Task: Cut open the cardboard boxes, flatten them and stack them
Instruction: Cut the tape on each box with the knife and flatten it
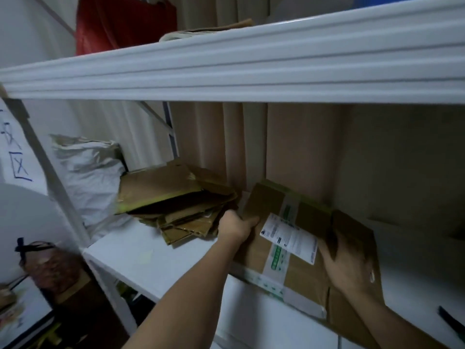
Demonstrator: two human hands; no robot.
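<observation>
A flattened cardboard box (284, 248), brown and crossed by a strip of green-and-white tape with a white shipping label (289, 238) stuck over it, lay on a white shelf (141, 263), its near end overhanging the shelf's front edge. The person's left hand (235, 226) gripped the box's left edge, fingers curled around the cardboard, while the right hand (347, 268) closed on a raised flap at the box's right side, thumb on top. Just beyond the left hand, a stack of flattened cartons (176, 205) sat in an untidy pile on the same shelf, close to the held box but apart from it. Farther left of that pile, a crumpled white bag (85, 177) leaned against the shelf's upright. Behind both hands hung beige pleated curtains (276, 142). Above them ran the ribbed white edge of an upper shelf (226, 69), carrying a red bag (120, 21). Near the right forearm, a dark slim object (450, 321), too blurred to identify, lay on the shelf.
</observation>
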